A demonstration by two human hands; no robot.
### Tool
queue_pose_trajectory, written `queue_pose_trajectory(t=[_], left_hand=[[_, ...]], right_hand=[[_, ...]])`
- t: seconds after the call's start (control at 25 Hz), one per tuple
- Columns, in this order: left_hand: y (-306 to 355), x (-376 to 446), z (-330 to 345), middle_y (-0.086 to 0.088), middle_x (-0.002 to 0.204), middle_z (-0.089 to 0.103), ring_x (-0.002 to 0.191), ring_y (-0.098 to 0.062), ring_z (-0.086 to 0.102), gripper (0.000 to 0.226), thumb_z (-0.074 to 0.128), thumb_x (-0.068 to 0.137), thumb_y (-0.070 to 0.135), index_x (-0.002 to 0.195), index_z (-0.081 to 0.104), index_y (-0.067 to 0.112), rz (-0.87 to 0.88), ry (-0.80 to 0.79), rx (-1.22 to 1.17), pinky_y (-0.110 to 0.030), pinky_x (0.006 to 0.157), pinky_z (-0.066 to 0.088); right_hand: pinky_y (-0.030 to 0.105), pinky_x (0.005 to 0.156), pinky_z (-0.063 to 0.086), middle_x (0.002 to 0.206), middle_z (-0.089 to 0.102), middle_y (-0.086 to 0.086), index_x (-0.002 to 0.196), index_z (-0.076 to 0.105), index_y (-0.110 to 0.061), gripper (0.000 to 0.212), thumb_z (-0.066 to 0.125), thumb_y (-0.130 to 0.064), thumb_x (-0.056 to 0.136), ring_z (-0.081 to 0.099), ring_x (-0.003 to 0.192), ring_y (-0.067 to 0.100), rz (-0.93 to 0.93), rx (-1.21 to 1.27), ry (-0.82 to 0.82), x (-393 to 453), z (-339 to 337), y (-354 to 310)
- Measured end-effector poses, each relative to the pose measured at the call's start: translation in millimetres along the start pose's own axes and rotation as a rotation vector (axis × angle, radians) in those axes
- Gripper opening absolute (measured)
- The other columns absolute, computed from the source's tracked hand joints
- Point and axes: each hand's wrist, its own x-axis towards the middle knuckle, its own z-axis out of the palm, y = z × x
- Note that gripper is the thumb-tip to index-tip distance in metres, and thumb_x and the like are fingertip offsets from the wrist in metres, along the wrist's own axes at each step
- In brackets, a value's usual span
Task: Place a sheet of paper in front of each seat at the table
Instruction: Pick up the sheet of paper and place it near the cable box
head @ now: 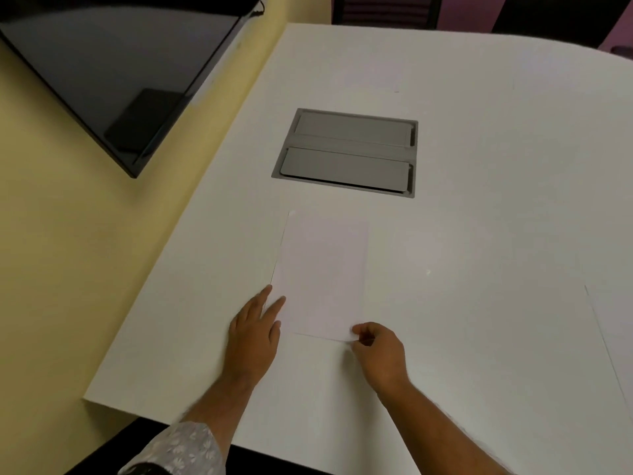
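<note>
A sheet of paper (322, 275) lay flat on the white table (479, 166) in the lower middle of the frame, its long side running away from the viewer toward the grey cable hatch (346, 152) set into the tabletop above it. The left hand (255, 332) rested at the sheet's lower left corner, fingers straight and loosely spread, their tips touching the paper's left edge. The right hand (378, 351) sat at the lower right corner, thumb and fingers curled and pinching that corner. By the look of it, this sheet was being squared up at the near seat, so this place was almost served. At the right edge of the frame the faint outline of what seemed to be 1 more sheet (613, 323) showed, suggesting a neighbouring place already had paper. A dark chair (383, 10) stood at the top of the frame behind the far side, where a faint pale patch might be another sheet, though I could not tell. A dark screen (113, 73) filled the upper left.
</note>
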Motion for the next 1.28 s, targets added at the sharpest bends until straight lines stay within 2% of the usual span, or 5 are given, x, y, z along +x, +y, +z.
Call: queue_pose_trajectory(t=[0.08,0.16,0.28,0.72,1.28], left_hand=[[-8,-2,9,0.006,0.167,0.035,0.155,-0.018,0.031,0.048,0.039,0.106,0.032,0.153,0.049,0.029,0.043,0.017,-0.01,-0.044,0.124,0.03],[-14,-3,17,0.007,0.166,0.037,0.156,-0.017,0.029,0.05,0.034,0.106,0.032,0.154,0.048,0.029,0.049,0.037,0.008,-0.043,0.126,0.027],[-16,-3,22,0.004,0.165,0.041,0.155,-0.018,0.033,0.049,0.036,0.106,0.029,0.153,0.05,0.026,0.031,0.057,-0.003,-0.045,0.125,0.03],[-17,-3,24,0.004,0.169,0.034,0.157,-0.016,0.027,0.054,0.043,0.105,0.044,0.156,0.046,0.024,-0.001,0.005,0.001,-0.042,0.128,0.025],[-13,3,25,0.002,0.168,0.036,0.155,-0.018,0.032,0.058,0.037,0.103,0.045,0.154,0.049,0.02,0.029,0.048,-0.003,-0.042,0.126,0.027]], right_hand=[[0.029,0.095,0.051,0.137,0.057,-0.001,0.125,0.068,-0.025,0.036,0.073,-0.019,0.09,0.058,0.119,0.017,-0.164,-0.265,0.08,3,0,3],[0.041,0.107,0.047,0.16,0.039,-0.003,0.145,0.054,-0.03,0.055,0.069,-0.038,0.093,0.042,0.144,0.022,-0.304,-0.552,0.052,5,-1,6],[0.048,0.12,0.031,0.173,0.021,-0.006,0.158,0.036,-0.033,0.064,0.055,-0.05,0.1,0.021,0.159,0.023,-0.402,-0.765,-0.038,6,4,13],[0.051,0.117,0.031,0.167,0.035,-0.008,0.15,0.047,-0.034,0.058,0.063,-0.05,0.097,0.026,0.157,0.024,-0.375,-0.793,0.044,6,15,15],[0.047,0.125,0.026,0.171,0.023,-0.008,0.156,0.036,-0.033,0.06,0.056,-0.049,0.102,0.015,0.16,0.023,-0.345,-0.81,-0.02,0,13,5]])
